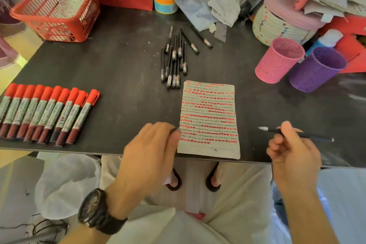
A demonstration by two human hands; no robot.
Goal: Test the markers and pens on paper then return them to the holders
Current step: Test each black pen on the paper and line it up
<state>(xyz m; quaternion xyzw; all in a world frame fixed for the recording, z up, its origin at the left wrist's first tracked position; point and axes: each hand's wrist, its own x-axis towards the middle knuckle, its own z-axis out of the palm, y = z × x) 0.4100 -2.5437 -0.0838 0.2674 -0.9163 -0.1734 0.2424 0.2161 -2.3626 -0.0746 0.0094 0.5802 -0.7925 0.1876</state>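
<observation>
10 red markers sit lined up side by side on the left of my black table, caps pointing away from me. Black pens are piled loosely just past the paper, which is full of red dashes. My right hand pinches 1 uncapped pen, tip aimed left, off the paper. My left hand rests curled at the sheet's left edge; can't tell if it holds anything. Pink holder and purple holder stand touching, back right.
</observation>
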